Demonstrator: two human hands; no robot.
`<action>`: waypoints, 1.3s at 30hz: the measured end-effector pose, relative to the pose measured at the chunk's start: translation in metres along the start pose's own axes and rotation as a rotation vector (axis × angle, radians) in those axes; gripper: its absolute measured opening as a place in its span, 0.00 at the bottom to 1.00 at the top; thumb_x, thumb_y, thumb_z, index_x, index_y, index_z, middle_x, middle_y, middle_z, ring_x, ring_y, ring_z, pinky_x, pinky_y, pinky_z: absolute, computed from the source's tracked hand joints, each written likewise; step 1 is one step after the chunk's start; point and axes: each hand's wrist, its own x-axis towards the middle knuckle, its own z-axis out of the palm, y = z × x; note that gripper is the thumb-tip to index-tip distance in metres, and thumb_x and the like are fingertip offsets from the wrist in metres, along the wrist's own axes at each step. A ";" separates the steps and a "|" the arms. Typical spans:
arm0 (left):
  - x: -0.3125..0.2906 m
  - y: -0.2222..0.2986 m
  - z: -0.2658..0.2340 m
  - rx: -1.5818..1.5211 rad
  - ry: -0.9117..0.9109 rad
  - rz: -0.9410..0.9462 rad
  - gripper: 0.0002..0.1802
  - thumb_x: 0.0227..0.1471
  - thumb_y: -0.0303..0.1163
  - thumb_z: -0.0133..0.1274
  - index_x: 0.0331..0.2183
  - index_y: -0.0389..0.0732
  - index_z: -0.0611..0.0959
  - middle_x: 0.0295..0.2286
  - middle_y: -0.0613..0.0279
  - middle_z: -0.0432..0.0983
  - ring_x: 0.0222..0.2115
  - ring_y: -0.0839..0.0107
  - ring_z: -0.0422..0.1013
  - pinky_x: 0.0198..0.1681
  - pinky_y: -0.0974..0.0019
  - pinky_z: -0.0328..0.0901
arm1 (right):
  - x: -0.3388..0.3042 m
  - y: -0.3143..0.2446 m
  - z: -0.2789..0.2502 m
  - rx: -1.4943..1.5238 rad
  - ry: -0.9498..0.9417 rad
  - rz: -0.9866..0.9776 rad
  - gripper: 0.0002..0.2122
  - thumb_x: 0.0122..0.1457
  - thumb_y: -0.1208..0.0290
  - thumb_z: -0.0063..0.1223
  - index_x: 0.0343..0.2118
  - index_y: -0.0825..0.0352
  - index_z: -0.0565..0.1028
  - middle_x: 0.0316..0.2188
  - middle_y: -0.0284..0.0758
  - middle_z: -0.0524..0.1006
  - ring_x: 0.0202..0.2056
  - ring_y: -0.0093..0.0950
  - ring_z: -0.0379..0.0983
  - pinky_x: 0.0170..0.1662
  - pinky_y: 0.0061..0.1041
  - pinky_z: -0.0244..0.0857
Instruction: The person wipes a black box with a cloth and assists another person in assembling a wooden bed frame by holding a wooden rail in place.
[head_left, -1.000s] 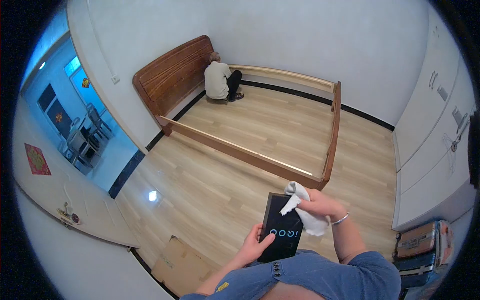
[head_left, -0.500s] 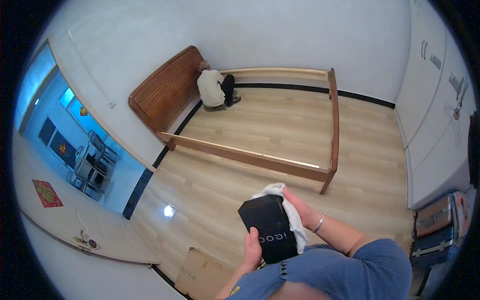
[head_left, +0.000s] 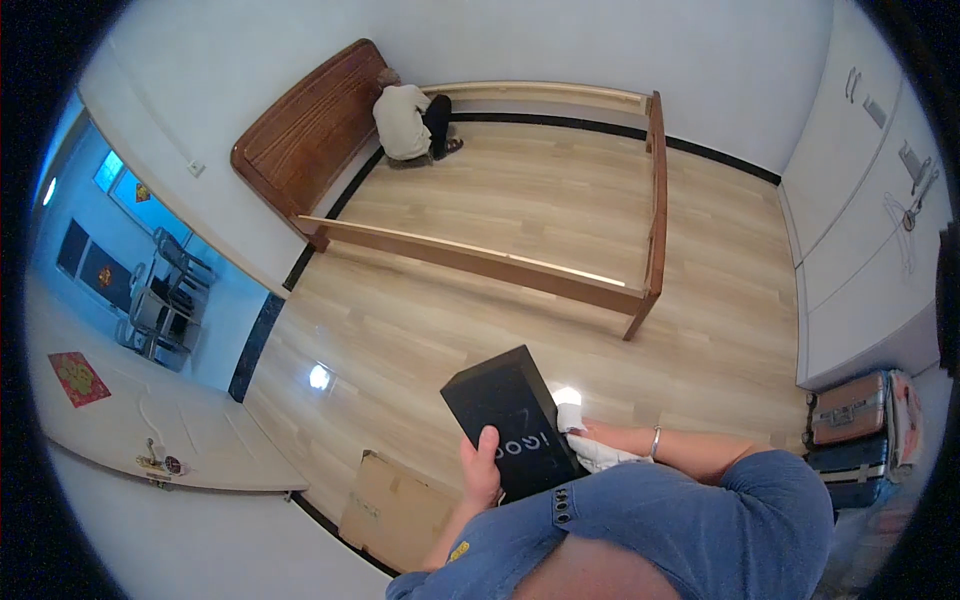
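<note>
A black box (head_left: 505,405) with pale lettering is tilted in front of my body. My left hand (head_left: 481,468) is closed around its left side, with the thumb on the printed face. At the box's right side my right hand (head_left: 608,437) is closed on a white cloth (head_left: 608,457). Part of the cloth hangs below the fingers, and another bit sticks out toward the box's edge. The right fingers are partly hidden by the cloth.
A brown wooden bed frame (head_left: 480,262) without a mattress stands ahead; a person (head_left: 403,125) squats by its headboard. A flat cardboard box (head_left: 395,512) lies at lower left near an open door (head_left: 160,420). Suitcases (head_left: 848,440) and white wardrobes (head_left: 850,230) are on the right.
My right hand has brought the cloth down from the box's upper right edge to its lower right side. The box has turned, showing more of its top end. The view has tilted down.
</note>
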 end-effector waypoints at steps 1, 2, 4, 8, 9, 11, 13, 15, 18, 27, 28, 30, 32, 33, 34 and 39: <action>0.001 0.000 0.000 0.001 0.000 -0.006 0.21 0.49 0.35 0.45 0.43 0.33 0.65 0.37 0.57 0.68 0.36 0.69 0.66 0.41 0.68 0.60 | 0.002 0.008 0.004 0.004 0.002 0.005 0.19 0.56 0.56 0.34 0.36 0.69 0.68 0.32 0.37 0.72 0.34 0.30 0.67 0.41 0.25 0.60; 0.003 -0.002 -0.001 -0.034 0.050 -0.021 0.20 0.49 0.35 0.45 0.43 0.33 0.66 0.36 0.57 0.68 0.35 0.69 0.66 0.40 0.68 0.61 | 0.005 0.016 0.009 0.001 0.013 0.212 0.17 0.56 0.58 0.36 0.34 0.70 0.68 0.29 0.39 0.71 0.31 0.32 0.66 0.38 0.27 0.60; 0.004 -0.002 -0.002 -0.069 0.099 -0.036 0.20 0.49 0.34 0.45 0.42 0.33 0.66 0.36 0.57 0.69 0.35 0.70 0.67 0.38 0.69 0.62 | 0.007 0.012 0.016 -0.037 0.201 0.109 0.18 0.53 0.57 0.40 0.25 0.71 0.71 0.17 0.49 0.70 0.23 0.43 0.69 0.27 0.34 0.61; 0.007 0.003 -0.008 -0.076 0.088 -0.027 0.20 0.49 0.33 0.46 0.43 0.33 0.65 0.36 0.57 0.68 0.35 0.70 0.67 0.39 0.69 0.62 | 0.018 0.000 0.006 -0.368 0.117 0.353 0.12 0.52 0.63 0.41 0.28 0.69 0.69 0.21 0.46 0.70 0.25 0.42 0.66 0.30 0.32 0.61; 0.008 0.004 -0.011 -0.067 0.037 0.004 0.20 0.49 0.32 0.46 0.43 0.33 0.65 0.36 0.57 0.68 0.35 0.70 0.66 0.39 0.68 0.62 | 0.021 -0.006 0.001 -0.365 0.117 0.353 0.12 0.52 0.63 0.41 0.28 0.69 0.69 0.21 0.46 0.70 0.25 0.42 0.66 0.30 0.32 0.61; 0.010 0.003 -0.009 -0.038 -0.006 0.021 0.20 0.48 0.30 0.47 0.44 0.33 0.65 0.38 0.57 0.67 0.36 0.70 0.66 0.41 0.69 0.61 | 0.024 -0.018 -0.008 -0.184 0.364 0.177 0.19 0.53 0.55 0.35 0.31 0.69 0.69 0.24 0.52 0.70 0.27 0.48 0.67 0.32 0.38 0.62; 0.012 0.000 -0.006 0.072 0.019 -0.024 0.20 0.48 0.29 0.47 0.44 0.34 0.65 0.39 0.57 0.67 0.37 0.71 0.65 0.42 0.70 0.60 | 0.029 -0.037 -0.021 -0.251 0.357 0.140 0.19 0.53 0.55 0.36 0.36 0.68 0.67 0.30 0.53 0.68 0.32 0.48 0.65 0.35 0.37 0.61; 0.015 0.000 -0.005 0.036 -0.009 -0.049 0.20 0.48 0.29 0.47 0.44 0.34 0.65 0.38 0.58 0.67 0.37 0.72 0.64 0.42 0.70 0.59 | 0.032 -0.054 -0.022 -0.322 0.347 0.096 0.20 0.53 0.55 0.38 0.40 0.68 0.65 0.37 0.54 0.66 0.38 0.48 0.64 0.39 0.37 0.60; 0.021 -0.007 -0.006 0.178 -0.094 -0.043 0.20 0.48 0.29 0.47 0.44 0.34 0.64 0.38 0.59 0.67 0.37 0.74 0.64 0.41 0.71 0.59 | 0.037 -0.071 -0.015 -0.446 0.568 -0.128 0.25 0.51 0.56 0.42 0.48 0.67 0.59 0.48 0.51 0.57 0.48 0.46 0.55 0.46 0.38 0.54; 0.019 -0.005 0.001 0.530 -0.316 -0.086 0.35 0.42 0.29 0.53 0.49 0.33 0.55 0.40 0.57 0.63 0.39 0.72 0.62 0.42 0.70 0.59 | 0.080 -0.100 -0.027 -0.879 0.083 0.120 0.20 0.48 0.54 0.45 0.37 0.66 0.66 0.27 0.45 0.70 0.30 0.40 0.69 0.30 0.35 0.63; 0.020 -0.002 0.002 0.523 -0.326 -0.219 0.35 0.40 0.28 0.53 0.49 0.33 0.54 0.40 0.58 0.63 0.39 0.72 0.62 0.42 0.70 0.58 | 0.084 -0.095 -0.022 -0.919 0.208 -0.074 0.17 0.48 0.54 0.46 0.30 0.67 0.68 0.17 0.40 0.69 0.20 0.38 0.68 0.23 0.34 0.63; 0.020 -0.005 0.002 0.517 -0.355 -0.162 0.38 0.38 0.29 0.54 0.49 0.33 0.53 0.42 0.55 0.61 0.42 0.71 0.60 0.45 0.69 0.56 | 0.088 -0.095 -0.013 -0.934 0.216 -0.120 0.18 0.48 0.55 0.46 0.30 0.67 0.68 0.18 0.41 0.69 0.21 0.38 0.68 0.24 0.34 0.63; 0.016 -0.003 0.002 0.506 -0.370 -0.130 0.41 0.36 0.30 0.56 0.49 0.31 0.52 0.44 0.51 0.59 0.46 0.69 0.56 0.48 0.68 0.52 | 0.088 -0.098 -0.009 -0.926 0.215 -0.133 0.17 0.47 0.56 0.47 0.28 0.68 0.69 0.20 0.41 0.69 0.23 0.38 0.68 0.26 0.33 0.63; 0.013 -0.003 0.003 0.503 -0.365 -0.129 0.41 0.36 0.30 0.56 0.49 0.31 0.52 0.44 0.51 0.59 0.46 0.69 0.56 0.48 0.68 0.52 | 0.087 -0.093 -0.008 -0.926 0.209 -0.135 0.17 0.47 0.56 0.47 0.28 0.68 0.69 0.20 0.41 0.69 0.23 0.38 0.68 0.26 0.33 0.63; 0.011 -0.003 0.003 0.492 -0.355 -0.092 0.40 0.35 0.28 0.56 0.49 0.33 0.54 0.42 0.54 0.61 0.44 0.70 0.58 0.46 0.69 0.54 | 0.086 -0.085 -0.009 -0.886 0.253 -0.259 0.17 0.47 0.56 0.48 0.29 0.68 0.69 0.21 0.40 0.69 0.24 0.37 0.68 0.27 0.32 0.63; 0.008 -0.006 0.004 0.473 -0.328 -0.078 0.41 0.33 0.28 0.58 0.48 0.33 0.55 0.41 0.56 0.62 0.43 0.70 0.60 0.46 0.68 0.56 | 0.064 -0.082 -0.015 -0.810 0.362 -0.352 0.17 0.45 0.58 0.50 0.32 0.67 0.68 0.26 0.39 0.70 0.28 0.36 0.68 0.31 0.30 0.63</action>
